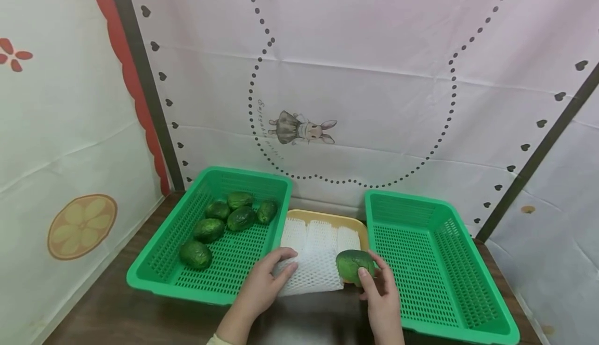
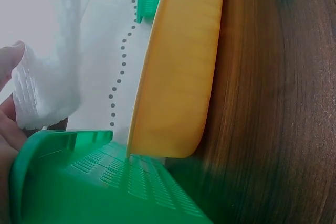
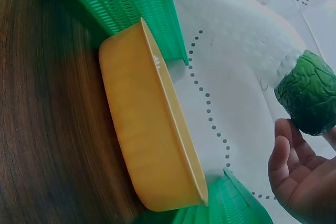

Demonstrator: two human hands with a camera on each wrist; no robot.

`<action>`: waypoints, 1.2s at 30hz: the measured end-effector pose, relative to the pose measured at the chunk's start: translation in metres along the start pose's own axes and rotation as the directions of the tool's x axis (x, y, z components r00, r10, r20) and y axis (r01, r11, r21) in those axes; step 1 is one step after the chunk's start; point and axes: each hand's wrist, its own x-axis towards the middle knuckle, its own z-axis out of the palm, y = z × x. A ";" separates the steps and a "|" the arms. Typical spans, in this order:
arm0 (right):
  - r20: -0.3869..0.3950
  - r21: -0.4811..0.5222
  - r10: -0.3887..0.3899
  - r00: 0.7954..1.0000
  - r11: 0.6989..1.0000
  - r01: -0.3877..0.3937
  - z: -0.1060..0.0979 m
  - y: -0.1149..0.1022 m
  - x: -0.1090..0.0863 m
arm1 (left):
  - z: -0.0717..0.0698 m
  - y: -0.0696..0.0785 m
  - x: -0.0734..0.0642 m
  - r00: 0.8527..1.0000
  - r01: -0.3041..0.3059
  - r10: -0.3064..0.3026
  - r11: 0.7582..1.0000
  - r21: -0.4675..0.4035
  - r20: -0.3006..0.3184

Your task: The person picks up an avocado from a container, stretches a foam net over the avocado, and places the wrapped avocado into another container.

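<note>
My left hand (image 1: 265,281) pinches one end of a white foam net sleeve (image 1: 311,272), its thumb on the near side. The sleeve's other end meets a green avocado (image 1: 354,266), held by the fingers and thumb of my right hand (image 1: 381,298). In the right wrist view the avocado (image 3: 310,93) sits at the sleeve's mouth, most of it outside. Behind the hands, more white foam sleeves (image 1: 322,234) lie in a yellow tray (image 1: 362,230). The left wrist view shows the sleeve (image 2: 47,87) between the left thumb and fingers.
A green basket (image 1: 152,254) on the left holds several avocados (image 1: 209,229). Another green basket (image 1: 414,256) stands on the right with its slatted floor showing. Both sit on a dark wooden table (image 1: 154,319), before a printed cloth wall (image 1: 374,116).
</note>
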 end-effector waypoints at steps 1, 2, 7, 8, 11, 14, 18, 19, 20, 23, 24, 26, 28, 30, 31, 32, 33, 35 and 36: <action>0.002 -0.012 0.004 1.000 1.000 -0.004 0.000 0.000 0.000 | 0.000 0.000 0.000 1.000 0.005 -0.005 1.000 -0.002 0.003; 0.002 -0.022 0.007 1.000 1.000 -0.007 -0.001 0.000 0.000 | 0.000 0.000 0.000 1.000 0.012 -0.012 1.000 -0.005 0.006; 0.021 -0.043 -0.011 1.000 0.999 0.012 -0.002 0.001 -0.001 | -0.001 0.001 0.000 0.999 0.039 -0.038 0.999 -0.017 0.016; 0.026 -0.045 -0.021 0.999 0.999 0.022 -0.002 0.001 -0.001 | -0.001 0.001 0.000 0.999 0.039 -0.039 0.999 -0.014 0.014; 0.068 -0.054 -0.054 0.996 0.997 0.058 -0.003 0.001 -0.002 | -0.001 0.000 -0.001 1.000 0.031 -0.031 1.000 0.000 0.007; 0.136 -0.056 -0.097 0.986 0.993 0.105 -0.003 0.003 -0.003 | -0.001 0.000 -0.001 1.000 0.016 -0.016 1.000 0.018 0.006; 0.223 -0.035 -0.126 0.967 0.990 0.137 0.000 0.004 -0.005 | 0.000 -0.001 -0.001 1.000 -0.002 0.002 0.999 0.036 0.018; 0.234 -0.033 -0.122 0.964 0.990 0.134 0.001 0.004 -0.005 | 0.000 -0.001 -0.001 1.000 -0.006 0.005 0.999 0.037 0.023; 0.243 -0.031 -0.112 0.963 0.992 0.123 0.003 0.004 -0.005 | 0.000 -0.001 -0.001 1.000 -0.010 0.009 0.999 0.034 0.027; 0.242 -0.055 -0.072 0.968 0.995 0.088 0.007 0.003 -0.005 | 0.000 0.000 -0.001 0.999 -0.017 0.016 1.000 0.024 0.030; 0.237 -0.062 -0.060 0.970 0.995 0.077 0.008 0.003 -0.005 | 0.000 0.000 -0.002 0.999 -0.017 0.016 1.000 0.020 0.031; 0.224 -0.076 -0.040 0.974 0.995 0.058 0.010 0.003 -0.005 | 0.000 0.000 -0.002 0.999 -0.017 0.017 1.000 0.007 0.028; 0.208 -0.091 -0.027 0.978 0.995 0.047 0.011 0.004 -0.004 | 0.000 0.001 -0.002 1.000 -0.021 0.021 1.000 0.001 0.017; 0.192 -0.095 -0.023 0.981 0.995 0.042 0.012 0.004 -0.004 | -0.001 0.000 -0.002 0.999 -0.051 0.051 0.999 -0.004 0.001; 0.180 -0.095 -0.021 0.983 0.995 0.038 0.012 0.004 -0.004 | -0.001 0.000 -0.002 0.996 -0.084 0.084 0.996 -0.002 -0.004; 0.166 -0.088 -0.012 0.986 0.996 0.027 0.012 0.005 -0.005 | -0.001 -0.001 -0.002 0.992 -0.125 0.125 0.992 0.013 -0.009; 0.159 -0.075 -0.010 0.987 0.997 0.022 0.012 0.005 -0.005 | 0.000 -0.002 -0.001 0.985 -0.169 0.170 0.985 0.033 -0.013; 0.146 -0.034 -0.001 0.989 0.999 0.006 0.013 0.005 -0.005 | 0.000 -0.003 0.000 0.966 -0.258 0.259 0.963 0.072 -0.005; 0.141 -0.006 0.008 0.990 1.000 -0.007 0.013 0.004 -0.006 | 0.000 -0.004 0.000 0.955 -0.295 0.296 0.951 0.096 0.004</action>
